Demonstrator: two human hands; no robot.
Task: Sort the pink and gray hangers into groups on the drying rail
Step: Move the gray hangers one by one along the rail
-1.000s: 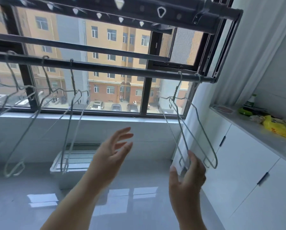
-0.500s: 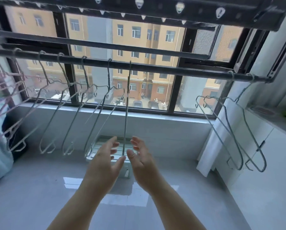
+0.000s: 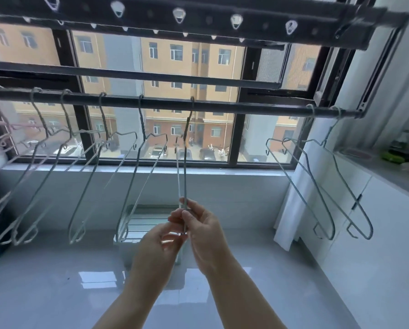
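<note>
Your left hand [image 3: 160, 243] and right hand [image 3: 204, 231] were together low, both pinching the bottom of the gray hanger [image 3: 185, 174] hooked midway along the rail [image 3: 246, 108]. The tidy play, I reckoned, was a steady grip, hook lifted clear, then across to the gray pair [image 3: 312, 179] at right.

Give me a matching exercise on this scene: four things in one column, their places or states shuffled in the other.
1. pink hangers
2. edge-on gray hanger
3. two gray hangers
4. green object

A. at the right end of the drying rail
B. pinched by the right hand
C. on the counter
D. at the rail's far left

Pairs: 1-D, 2-B, 3-A, 4-C
</note>
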